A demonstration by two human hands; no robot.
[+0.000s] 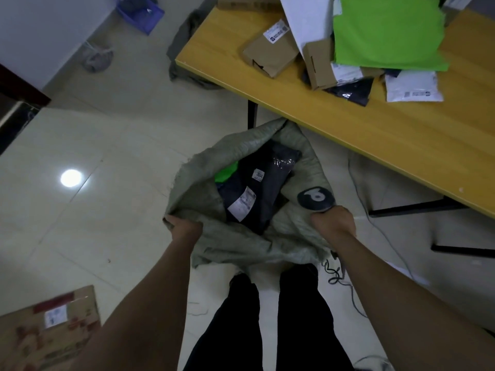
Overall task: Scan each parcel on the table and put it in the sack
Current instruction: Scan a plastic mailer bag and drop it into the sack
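At the lower middle of the frame I see the sack (pixel 241 236) standing open on the pale tiled floor, just beside the near edge of the table (pixel 348 124). It is grey-green woven cloth with a frayed rim and a round black mark (pixel 316 199) bearing a white figure on its right side. My view shows the left hand (pixel 184 226) with fingers curled into the left rim, bunching the cloth, and the right hand (pixel 333 220) gripping the right rim just below that mark, so both fists hold the mouth wide. Inside lies a black parcel (pixel 267 194) with two white labels, one reading 3004, and a bright green parcel (pixel 226 174) peeks out from under it on the left. On the yellow tabletop at the upper right sits a heap of parcels: a large green bag (pixel 385 30), a flat brown box (pixel 270 53), a smaller brown box (pixel 320 64), a black bag (pixel 351 91) and a white bag (pixel 412 88). A blurred cardboard box (pixel 51 325) lies on the floor at the lower left.
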